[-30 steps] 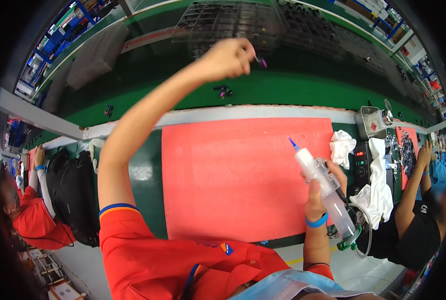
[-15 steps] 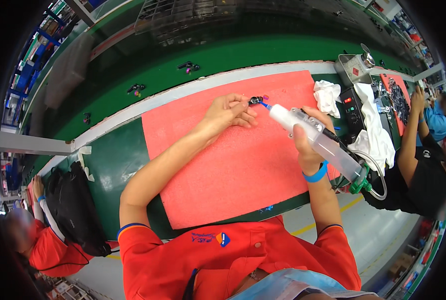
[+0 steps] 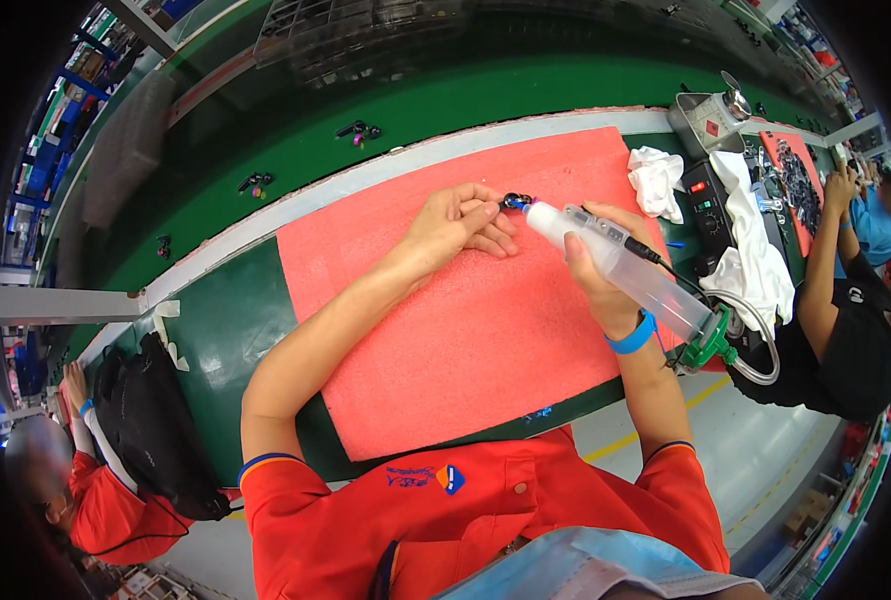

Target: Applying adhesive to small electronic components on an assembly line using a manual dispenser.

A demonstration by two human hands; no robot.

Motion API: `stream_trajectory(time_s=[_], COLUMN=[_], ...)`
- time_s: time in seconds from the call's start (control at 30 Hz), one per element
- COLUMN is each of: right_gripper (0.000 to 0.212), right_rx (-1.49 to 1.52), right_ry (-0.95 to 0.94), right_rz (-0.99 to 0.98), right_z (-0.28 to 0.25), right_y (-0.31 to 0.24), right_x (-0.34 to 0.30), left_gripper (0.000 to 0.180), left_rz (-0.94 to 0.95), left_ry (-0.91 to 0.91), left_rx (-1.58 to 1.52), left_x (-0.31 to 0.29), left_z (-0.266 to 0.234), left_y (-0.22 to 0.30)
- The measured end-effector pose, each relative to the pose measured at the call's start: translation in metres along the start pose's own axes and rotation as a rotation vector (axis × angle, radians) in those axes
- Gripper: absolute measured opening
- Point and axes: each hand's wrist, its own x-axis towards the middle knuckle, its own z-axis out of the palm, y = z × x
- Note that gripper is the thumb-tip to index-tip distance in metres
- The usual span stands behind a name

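Between the fingertips and thumb of my left hand [image 3: 458, 228] is a small shiny black part [image 3: 515, 201], held just above the pink foam mat [image 3: 456, 370]. My right hand [image 3: 601, 270] is wrapped round a dispensing syringe [image 3: 651, 292], a clear barrel with a white front end and a green cap with a hose. The syringe slants up to the left, its blue tip against or very close to the black part. Exact contact there is too small to make out.
Small dark parts [image 3: 359, 132] lie on the green conveyor [image 3: 446, 90] beyond the mat. Right of the mat are a white cloth [image 3: 656, 183], a black control box [image 3: 707, 215] and a metal container [image 3: 708, 125]. A black bag [image 3: 156, 430] lies left; co-workers sit on both sides.
My right hand has brought the syringe left, closer to the black part in my left hand. Parts on the conveyor appear slightly further left.
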Motion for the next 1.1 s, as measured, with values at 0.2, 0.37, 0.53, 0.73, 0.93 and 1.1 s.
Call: stream_trajectory(time_s=[0.2,0.37,0.53,0.73,0.93,1.1], right_gripper=[0.032,0.032,0.03,0.027,0.026,0.026], right_rx=[0.056,-0.032,0.035,0.006,-0.013,0.0], right_ry=[-0.01,-0.009,-0.009,0.006,0.006,0.012], right_rz=[0.017,-0.058,0.013,0.022,0.014,0.015], right_z=[0.0036,0.0019,0.0008,-0.001,-0.0031,-0.0019], right_y=[0.0041,0.0061,0.0016,-0.0016,0.0009,0.0029], right_x=[-0.0005,0.0,-0.0003,0.0021,0.0022,0.0029], left_gripper=[0.021,0.02,0.021,0.021,0.021,0.021], left_rz=[-0.013,-0.007,0.002,0.016,0.028,0.036], left_ry=[0.007,0.009,0.015,0.013,0.008,0.009], left_rx=[0.016,0.021,0.027,0.038,0.043,0.045], left_x=[-0.002,-0.0007,-0.0012,-0.002,-0.0007,-0.0008], left_z=[0.0019,0.002,0.0027,0.0025,0.0026,0.0019], left_y=[0.0017,0.0013,0.0001,0.0002,-0.0009,-0.0007])
